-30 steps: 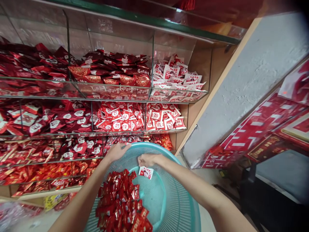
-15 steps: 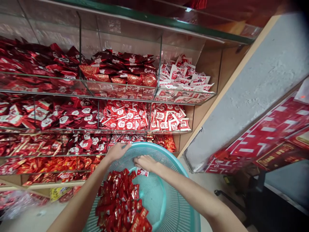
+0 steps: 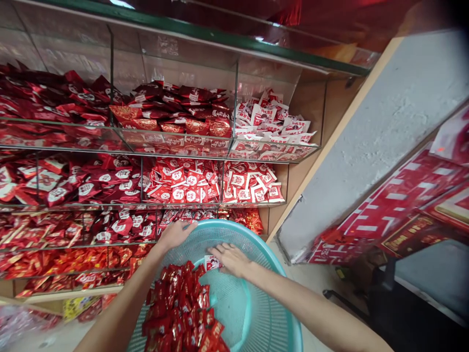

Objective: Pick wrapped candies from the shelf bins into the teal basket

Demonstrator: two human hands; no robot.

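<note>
A wooden shelf unit point(image 3: 306, 112) with glass fronts and dividers fills most of the background before you, beside a grey wall point(image 3: 362, 146). Your right hand point(image 3: 229, 259) is inside a turquoise basket point(image 3: 252, 232), palm down, its fingers reaching out loosely and slightly spread over a small white-and-red packet point(image 3: 211, 262). That packet lies inside the basket, partly under your fingertips; whether they touch it, you cannot tell from here. Your left hand point(image 3: 178, 233) is at the far left part of the basket's rim, touching it; some of its fingers are hidden, so how firmly it grips cannot be told. Nearer to you, a heap of shiny red packets point(image 3: 179, 303) fills the left side of the basket, while its round base point(image 3: 230, 308) shows to the right of them.

Beyond the rim, the shelf rows hold more wrapped packets: white-and-red ones point(image 3: 271, 117) at the right end of the upper row, dark red ones point(image 3: 54, 98) to the left, and bright orange-red ones point(image 3: 73, 259) lower down. A yellow bag point(image 3: 75, 307) sits below the lowest row, near crumpled clear plastic point(image 3: 18, 325). To your right, red-and-white patterned packaging point(image 3: 388, 205) leans by the wall, above a dark chair point(image 3: 410, 308)
</note>
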